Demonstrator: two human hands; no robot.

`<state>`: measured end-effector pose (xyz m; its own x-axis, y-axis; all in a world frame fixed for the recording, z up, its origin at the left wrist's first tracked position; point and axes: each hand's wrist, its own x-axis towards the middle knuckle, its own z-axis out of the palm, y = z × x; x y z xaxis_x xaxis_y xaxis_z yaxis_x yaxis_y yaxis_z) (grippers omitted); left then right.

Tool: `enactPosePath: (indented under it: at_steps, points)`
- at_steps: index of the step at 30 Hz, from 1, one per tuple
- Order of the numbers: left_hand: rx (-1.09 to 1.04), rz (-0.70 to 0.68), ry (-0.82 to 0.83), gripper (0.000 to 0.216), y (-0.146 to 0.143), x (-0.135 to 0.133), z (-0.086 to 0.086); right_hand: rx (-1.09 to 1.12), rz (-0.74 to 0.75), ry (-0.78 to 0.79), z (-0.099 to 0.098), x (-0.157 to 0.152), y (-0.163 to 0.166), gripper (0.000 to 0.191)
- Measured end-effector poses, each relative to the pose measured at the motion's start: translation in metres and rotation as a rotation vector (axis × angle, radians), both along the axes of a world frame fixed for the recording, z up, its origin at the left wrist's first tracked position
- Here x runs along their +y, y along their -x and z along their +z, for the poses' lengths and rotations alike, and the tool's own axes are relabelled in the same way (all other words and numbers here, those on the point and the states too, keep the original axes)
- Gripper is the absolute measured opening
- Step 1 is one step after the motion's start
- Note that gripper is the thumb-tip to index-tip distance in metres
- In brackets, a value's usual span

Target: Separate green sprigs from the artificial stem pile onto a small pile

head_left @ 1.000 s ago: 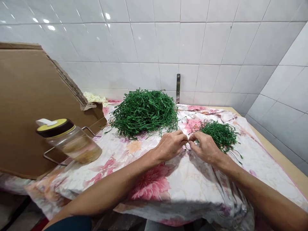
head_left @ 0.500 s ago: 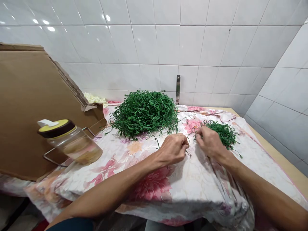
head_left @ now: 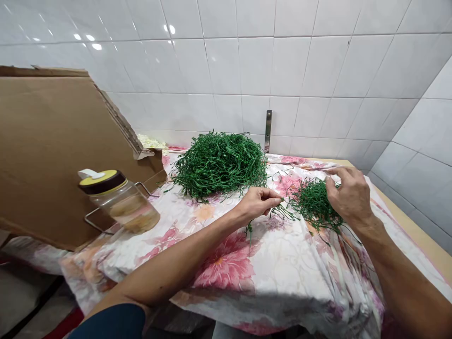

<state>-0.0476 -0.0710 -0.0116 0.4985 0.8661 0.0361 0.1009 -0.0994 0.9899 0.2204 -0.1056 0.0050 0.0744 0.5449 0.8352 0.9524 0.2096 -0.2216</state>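
Between the thumb and fingers of my left hand [head_left: 259, 205] is a small bunch of thin green stems [head_left: 284, 212] with knobbed tips, looking like artificial flower stems. Some stick out to the right of the fingertips, others hang below the palm. My right hand [head_left: 350, 194] is at the right edge of a small pile of the same stems [head_left: 314, 200], thumb and forefinger apart; its other fingers are partly hidden. A much larger heap of green stems [head_left: 221, 165] lies behind my left hand on the flowered cloth [head_left: 278, 268].
On the left stands a lidded plastic bottle [head_left: 132, 207] with a wire handle, partly filled with liquid. Behind it leans a big cardboard box [head_left: 52, 155], with pale yellow pieces [head_left: 151, 142] beside it. A metal bracket [head_left: 268, 132] is fixed to the tiled wall [head_left: 254, 61].
My right hand has moved right across the small pile and its fingers have opened. My left hand has turned, showing the stems at its fingertips. The view has shifted slightly left.
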Motion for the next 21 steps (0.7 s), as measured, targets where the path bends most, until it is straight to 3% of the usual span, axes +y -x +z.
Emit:
enactPosePath:
  at_steps: [3, 5, 7, 9, 12, 17, 21]
  points:
    - [-0.029, -0.009, -0.006, 0.031, -0.001, 0.001, -0.003, 0.001, 0.052, -0.07, 0.005, -0.01, 0.013, 0.02]
    - [-0.051, -0.007, -0.02, 0.029, -0.002, 0.0, -0.004, 0.118, 0.231, -0.022, 0.007, -0.021, 0.031, 0.019]
    - [-0.068, -0.01, -0.039, 0.03, -0.003, -0.001, -0.004, 0.258, 0.425, 0.194, 0.004, -0.029, 0.05, 0.017]
    - [-0.079, -0.018, -0.058, 0.032, -0.003, -0.002, -0.004, 0.295, 0.529, 0.431, -0.002, -0.032, 0.064, 0.02]
    - [-0.086, -0.032, -0.075, 0.033, -0.003, -0.004, -0.003, 0.3, 0.582, 0.592, -0.011, -0.029, 0.072, 0.021]
    - [0.0, -0.033, -0.13, 0.03, -0.001, -0.004, -0.003, 0.297, 0.569, 0.605, -0.012, -0.024, 0.065, 0.022]
    - [0.154, 0.0, -0.32, 0.022, 0.002, -0.007, 0.001, 0.188, 0.611, 0.586, -0.005, -0.024, 0.061, 0.017]
